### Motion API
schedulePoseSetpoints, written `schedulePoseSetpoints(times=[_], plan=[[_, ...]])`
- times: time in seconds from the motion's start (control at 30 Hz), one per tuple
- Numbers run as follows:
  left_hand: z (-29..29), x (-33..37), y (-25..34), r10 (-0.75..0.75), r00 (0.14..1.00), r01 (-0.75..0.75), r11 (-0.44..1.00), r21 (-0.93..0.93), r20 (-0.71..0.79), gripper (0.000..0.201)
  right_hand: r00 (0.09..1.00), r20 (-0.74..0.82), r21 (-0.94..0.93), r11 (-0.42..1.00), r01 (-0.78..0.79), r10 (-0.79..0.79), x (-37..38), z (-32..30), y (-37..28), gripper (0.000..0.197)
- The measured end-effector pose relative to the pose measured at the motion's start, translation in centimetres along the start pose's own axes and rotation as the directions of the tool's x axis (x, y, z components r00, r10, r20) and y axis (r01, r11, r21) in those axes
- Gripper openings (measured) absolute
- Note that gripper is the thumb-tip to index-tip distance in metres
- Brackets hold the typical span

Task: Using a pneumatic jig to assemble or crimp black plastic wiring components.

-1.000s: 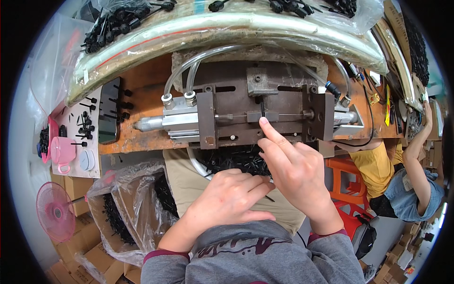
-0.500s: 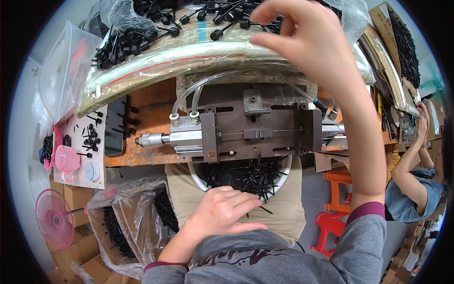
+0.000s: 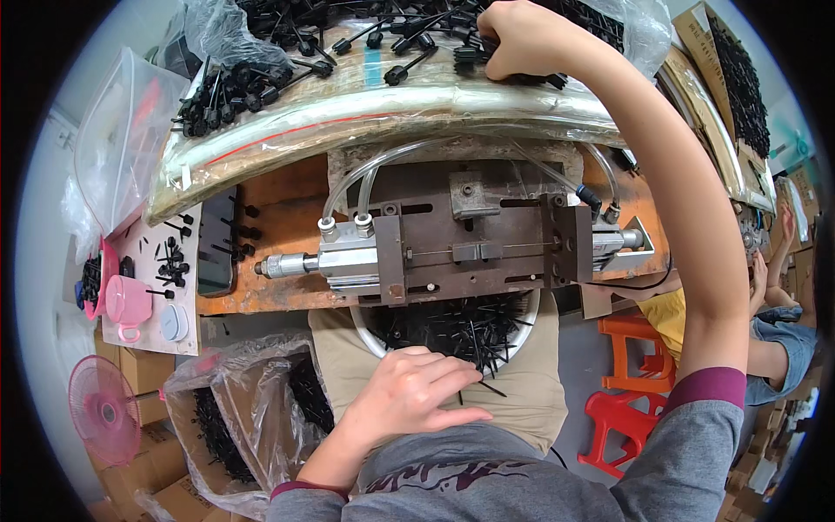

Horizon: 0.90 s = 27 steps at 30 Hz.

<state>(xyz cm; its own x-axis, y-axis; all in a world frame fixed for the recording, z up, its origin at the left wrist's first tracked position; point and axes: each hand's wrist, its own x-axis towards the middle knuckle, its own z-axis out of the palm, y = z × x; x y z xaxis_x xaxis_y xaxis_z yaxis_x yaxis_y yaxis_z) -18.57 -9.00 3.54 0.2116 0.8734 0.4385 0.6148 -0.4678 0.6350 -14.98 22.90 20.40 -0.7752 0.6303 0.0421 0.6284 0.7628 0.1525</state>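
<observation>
At the upper right my right hand (image 3: 535,42) reaches into a heap of black rods with ribbed knob ends (image 3: 409,70) on a plastic-wrapped board (image 3: 487,100). Its thumb and fingers are closed around a black knobbed rod (image 3: 468,57) at the heap's edge; the fingertips are partly hidden. My left hand (image 3: 417,390) lies palm down in front of the white basin (image 3: 365,335) on my lap, thumb spread and fingers extended. Black rods (image 3: 461,331) fill the basin, and one sticks out by my left fingertips. Between my hands stands a brown metal fixture (image 3: 465,239) with a small grey clamp block (image 3: 477,251) in its middle.
Silver air cylinders (image 3: 348,261) with clear hoses flank the fixture. At left are a dark phone-like slab (image 3: 217,252), a pink cup (image 3: 128,300) and a pink fan (image 3: 104,409). A lined carton (image 3: 252,409) stands below. Red stools (image 3: 622,426) and another person sit at right.
My right hand has moved down onto the heap, and its fingers have closed from a wide curl. My left hand stays in place. At right, the other person's arms have shifted.
</observation>
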Motion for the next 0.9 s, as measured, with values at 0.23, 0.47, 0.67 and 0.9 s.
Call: schedulePoseSetpoints(times=[0.23,0.47,0.67,0.9], plan=[[0.1,0.0,-0.1,0.010,1.000,-0.010,1.000,0.002,-0.006,0.037,0.998,0.047,0.088,0.995,0.038,-0.042,-1.2,-2.2,1.1,0.033],[0.5,1.1,0.1,0.076,0.997,-0.076,0.997,-0.027,-0.005,0.036,0.991,-0.051,0.511,0.856,-0.083,0.127,-4.5,-5.2,3.2,0.031],[0.2,0.1,-0.1,0.017,1.000,-0.017,1.000,-0.002,-0.002,0.036,0.927,-0.151,0.869,0.493,-0.041,0.344,-2.9,-3.3,2.5,0.032],[-0.2,0.4,0.4,0.012,0.998,-0.011,1.000,0.011,-0.063,0.032,0.918,-0.191,0.968,-0.089,0.235,0.346,-2.7,-1.5,4.8,0.018]])
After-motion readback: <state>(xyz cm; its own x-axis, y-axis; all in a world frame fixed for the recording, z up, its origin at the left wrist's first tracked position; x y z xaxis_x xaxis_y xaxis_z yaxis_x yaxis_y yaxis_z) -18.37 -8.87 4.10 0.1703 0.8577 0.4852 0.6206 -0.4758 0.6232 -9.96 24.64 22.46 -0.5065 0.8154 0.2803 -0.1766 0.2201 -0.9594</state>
